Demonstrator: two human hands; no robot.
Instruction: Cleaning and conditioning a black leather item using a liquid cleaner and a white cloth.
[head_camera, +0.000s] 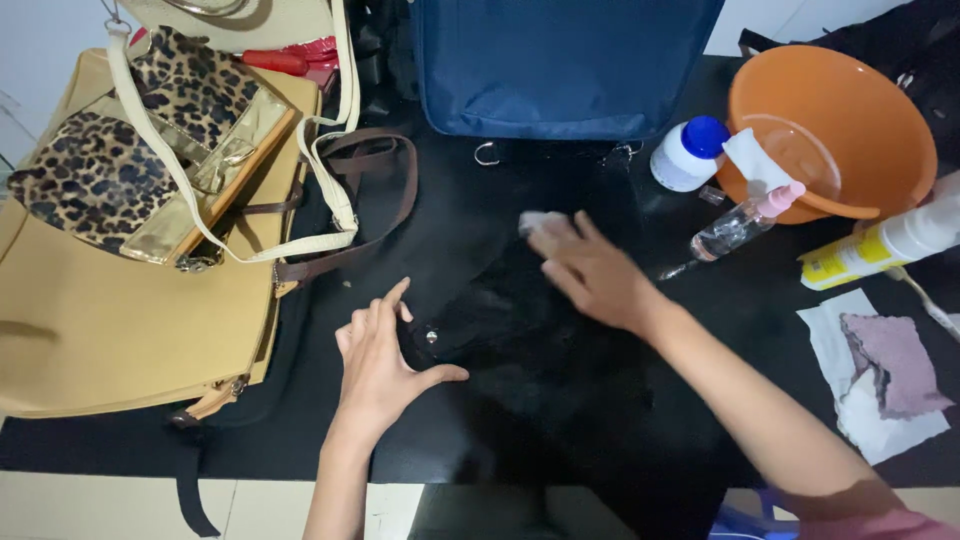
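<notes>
A black bag (540, 340) lies flat on the black tabletop, with a small metal snap showing on its left side. My left hand (380, 360) rests open on the bag's left part, fingers spread, thumb beside the snap. My right hand (590, 270) presses a small pale cloth or wipe (540, 220) against the bag's upper part; the fingers cover most of the wipe.
A tan bag (110, 330) with a leopard-print bag (130, 150) on it lies at left, with brown straps (370, 200). A blue bag (560, 60) stands at the back. An orange basin (840, 120), white jar (688, 152), small spray bottle (745, 222), yellow-and-white bottle (880, 245) and crumpled tissues (885, 370) are at right.
</notes>
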